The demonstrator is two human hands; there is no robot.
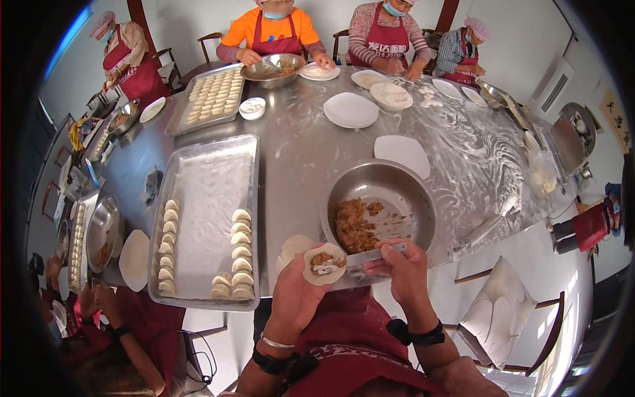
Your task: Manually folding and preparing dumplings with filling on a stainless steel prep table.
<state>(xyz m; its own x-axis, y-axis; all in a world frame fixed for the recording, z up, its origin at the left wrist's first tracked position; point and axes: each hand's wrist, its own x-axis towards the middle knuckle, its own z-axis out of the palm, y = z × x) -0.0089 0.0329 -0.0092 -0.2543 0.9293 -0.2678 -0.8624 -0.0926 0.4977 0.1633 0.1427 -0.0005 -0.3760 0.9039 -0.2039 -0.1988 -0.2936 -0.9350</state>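
My left hand (292, 294) is closed around the edge of a round dumpling wrapper (321, 277), holding it face up. A brown lump of filling (324, 257) lies in its middle. My right hand (407, 270) grips the handle of a flat metal spatula (372, 257), whose tip rests on that filling. Just beyond my hands stands a deep steel bowl (414, 198), with more brown filling (357, 223) heaped in its left half. Behind my left hand, more pale wrappers (290, 247) lie on the table, partly hidden.
Left of me sits a metal tray (198, 155) with dumplings (241, 248) lined along both sides. White plates (402, 156) and a floured area (476, 159) lie farther out. Co-workers stand around the steel table (291, 132). A cushioned chair (499, 311) is at the lower right.
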